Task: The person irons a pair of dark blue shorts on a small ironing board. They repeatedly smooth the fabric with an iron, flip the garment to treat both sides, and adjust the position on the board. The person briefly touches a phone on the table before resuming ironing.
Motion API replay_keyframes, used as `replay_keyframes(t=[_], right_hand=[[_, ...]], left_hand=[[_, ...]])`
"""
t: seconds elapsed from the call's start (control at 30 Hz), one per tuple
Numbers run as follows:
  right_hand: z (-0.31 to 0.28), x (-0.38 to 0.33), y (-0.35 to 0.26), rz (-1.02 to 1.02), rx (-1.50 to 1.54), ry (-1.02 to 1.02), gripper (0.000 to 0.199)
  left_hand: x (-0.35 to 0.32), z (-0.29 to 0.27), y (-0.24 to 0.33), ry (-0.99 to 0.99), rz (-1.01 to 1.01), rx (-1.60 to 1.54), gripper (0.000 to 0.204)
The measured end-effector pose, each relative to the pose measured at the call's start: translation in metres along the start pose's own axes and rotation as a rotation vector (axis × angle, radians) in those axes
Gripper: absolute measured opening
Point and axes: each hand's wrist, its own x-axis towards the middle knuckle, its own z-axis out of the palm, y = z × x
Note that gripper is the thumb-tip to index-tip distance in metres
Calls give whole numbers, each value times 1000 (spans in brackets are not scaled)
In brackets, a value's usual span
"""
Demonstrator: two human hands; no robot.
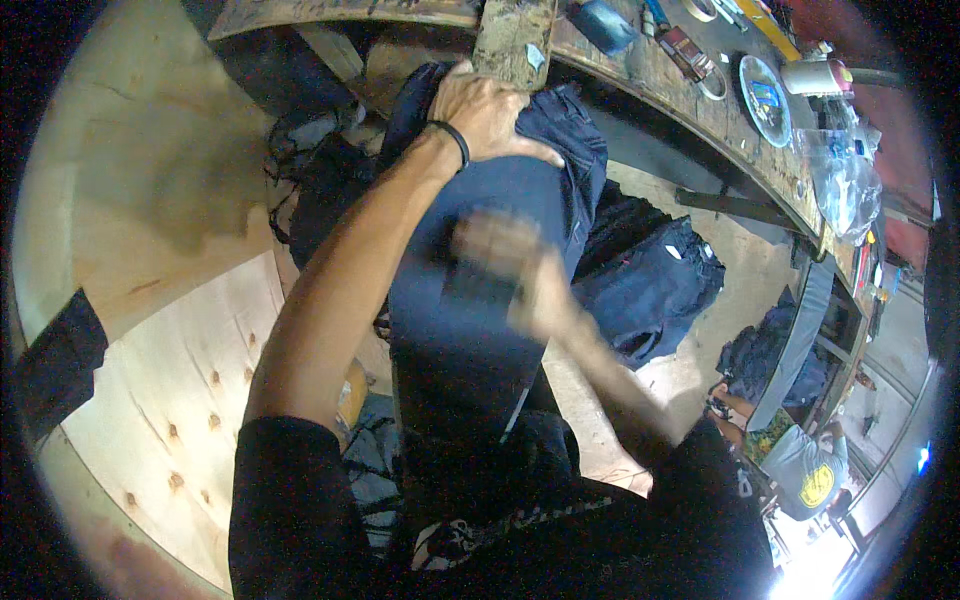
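Note:
A dark blue garment (520,195) is stretched lengthwise in front of me, over or against a narrow wooden board (512,50) that shows beyond its far end. On the garment's far end sits my left hand (485,118), a black band round its wrist. Its fingers curl over the cloth and its thumb stretches to the right. Nearer to me, my right hand (510,255) is over the middle of the garment, smeared by motion. A dark, blocky shape shows under its fingers, too blurred to name.
A worn wooden workbench (640,75) curves along the far right, bearing a round dish (765,100), tape rolls and a clear plastic bag (848,190). More dark garments (655,280) lie right of the board. Plywood (190,400) stands at left. Another person (805,465) is at lower right.

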Motion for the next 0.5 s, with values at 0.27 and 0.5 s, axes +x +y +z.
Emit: replay_keyframes(t=[0.27,0.5], right_hand=[[51,-52,-8,239,964,58,41],[-78,26,8,170,-143,841,47]], left_hand=[[-3,6,2,61,-14,39,100],[-3,-3,3,88,9,5,84]])
